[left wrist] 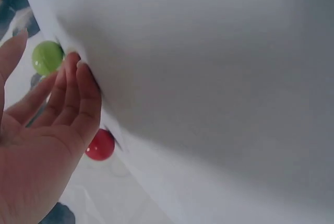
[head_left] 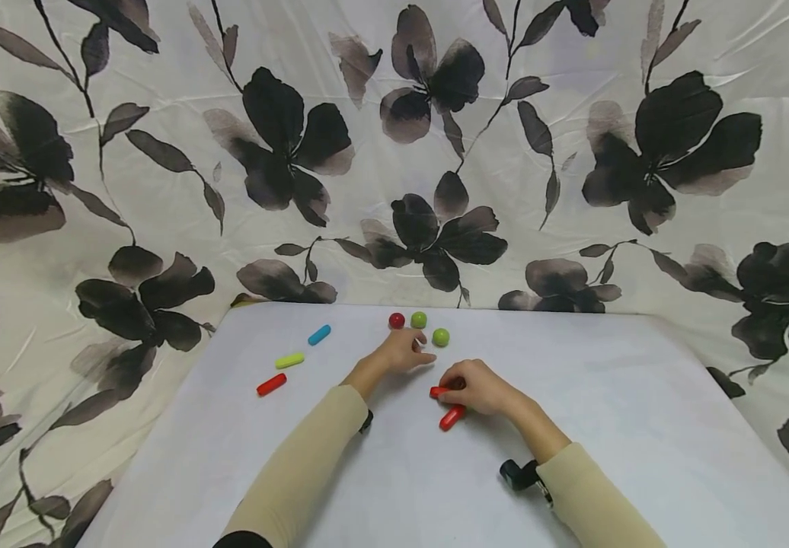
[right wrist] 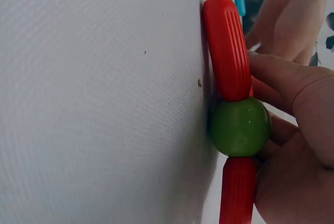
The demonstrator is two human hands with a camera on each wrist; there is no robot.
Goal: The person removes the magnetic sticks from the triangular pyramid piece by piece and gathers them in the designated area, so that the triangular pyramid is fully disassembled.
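Observation:
My right hand (head_left: 478, 386) is bent over the work with thumb and fingertips around a red stick (head_left: 438, 392). Just below it lies a second red stick (head_left: 452, 417). In the right wrist view a green ball (right wrist: 240, 127) sits between the ends of an upper ribbed red stick (right wrist: 227, 49) and a lower one (right wrist: 238, 192); the head view hides this ball behind the hand. My left hand (head_left: 404, 352) hovers with fingers loosely bent and nothing in them. Near it are a red ball (head_left: 397, 320) and two green balls (head_left: 419, 319), (left wrist: 47, 58).
On the left of the white table (head_left: 196, 472) lie a blue stick (head_left: 319, 335), a yellow-green stick (head_left: 289, 361) and another red stick (head_left: 271, 384). Floral cloth (head_left: 367, 175) hangs behind the table's back edge. A black wrist device (head_left: 520, 475) sits at the right sleeve.

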